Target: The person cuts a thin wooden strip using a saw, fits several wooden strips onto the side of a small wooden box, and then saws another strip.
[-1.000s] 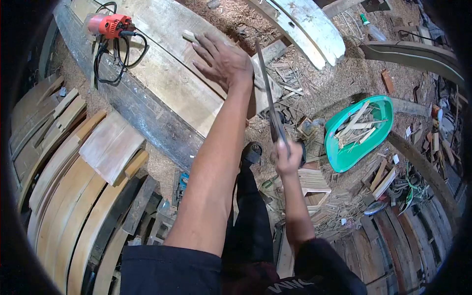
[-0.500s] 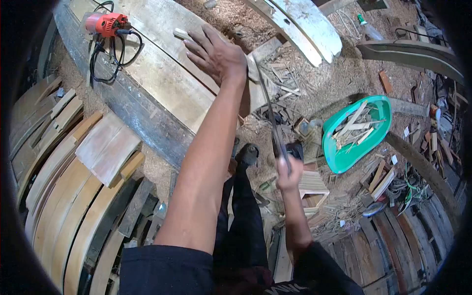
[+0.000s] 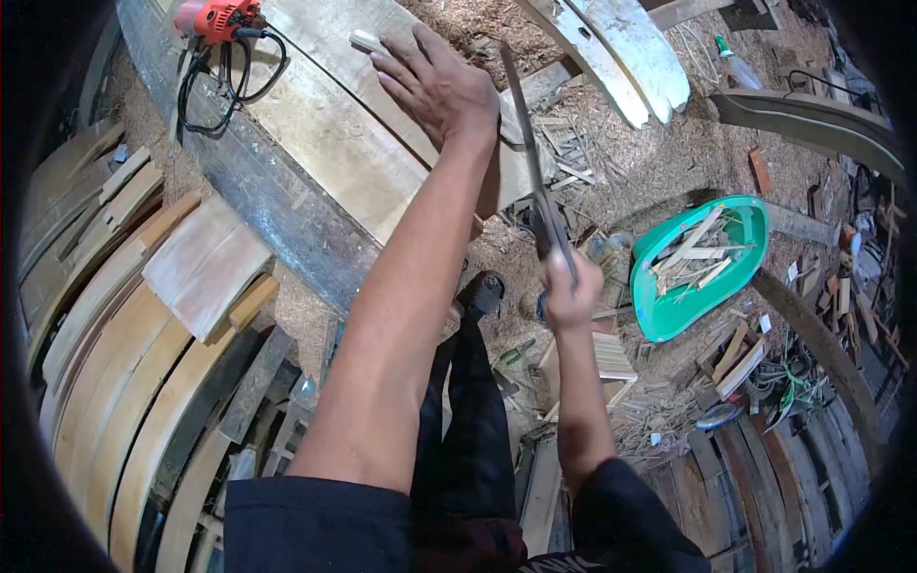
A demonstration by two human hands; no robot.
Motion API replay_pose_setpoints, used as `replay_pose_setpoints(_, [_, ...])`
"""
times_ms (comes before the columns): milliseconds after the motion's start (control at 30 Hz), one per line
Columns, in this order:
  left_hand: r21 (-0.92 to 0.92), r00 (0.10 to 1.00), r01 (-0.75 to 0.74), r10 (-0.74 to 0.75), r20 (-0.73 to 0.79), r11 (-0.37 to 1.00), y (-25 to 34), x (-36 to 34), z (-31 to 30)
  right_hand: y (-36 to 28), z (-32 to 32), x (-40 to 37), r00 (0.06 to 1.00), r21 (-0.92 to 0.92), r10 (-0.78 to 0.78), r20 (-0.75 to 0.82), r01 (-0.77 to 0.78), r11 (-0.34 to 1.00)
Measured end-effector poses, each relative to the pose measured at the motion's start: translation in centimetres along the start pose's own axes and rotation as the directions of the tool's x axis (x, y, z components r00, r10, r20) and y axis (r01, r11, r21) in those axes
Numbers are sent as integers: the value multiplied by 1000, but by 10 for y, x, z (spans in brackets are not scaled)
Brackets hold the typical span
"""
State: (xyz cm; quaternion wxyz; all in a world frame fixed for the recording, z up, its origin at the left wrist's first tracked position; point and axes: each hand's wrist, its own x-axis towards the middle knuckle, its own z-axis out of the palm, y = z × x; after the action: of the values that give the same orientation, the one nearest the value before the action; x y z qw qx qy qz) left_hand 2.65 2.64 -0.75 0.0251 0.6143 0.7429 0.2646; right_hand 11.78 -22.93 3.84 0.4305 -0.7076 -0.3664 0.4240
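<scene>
My left hand (image 3: 444,95) lies with fingers spread on a pale wooden board (image 3: 330,124), near its right end. A small light wood piece (image 3: 367,41) lies just beyond the fingertips. My right hand (image 3: 571,286) is wrapped round the handle of a long, dark, narrow tool (image 3: 523,124), which looks like a saw or blade. It points up and away, beside the board's right end. The lower part of the tool is partly covered by my fingers.
A red power tool (image 3: 218,19) with a black cable sits on the boards at upper left. A green tub (image 3: 659,320) of wood scraps stands at right. Curved planks (image 3: 143,382) are stacked at lower left. Long timbers (image 3: 611,57) lie at the top.
The tool in my right hand has moved up and forward, and its tip reaches farther out. My left hand stays on the board. The whole view has shifted slightly.
</scene>
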Motion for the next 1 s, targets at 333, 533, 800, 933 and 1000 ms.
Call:
replay_pose_setpoints(333, [40, 999, -25, 26, -20, 999, -5, -3, 10, 8, -9, -62, 996, 117, 79, -31, -75, 990])
replay_pose_setpoints(533, [-44, 971, -201, 205, 124, 979, -2, 1, -8, -1, 16, -74, 997, 119, 37, -60, -30, 992])
replay_pose_setpoints(800, [-124, 894, -420, 433, 113, 899, -7, -12, -3, 11, 47, -122, 995, 132, 90, -34, -85, 988])
replay_pose_setpoints(933, [-239, 879, -417, 456, 139, 877, 0, -10, -3, 1, 60, -119, 995, 101, 7, -101, 4, 995])
replay_pose_setpoints(1000, [-327, 859, -416, 485, 166, 848, 5, -8, 0, 14, 68, -123, 996, 143, 40, -78, -28, 989])
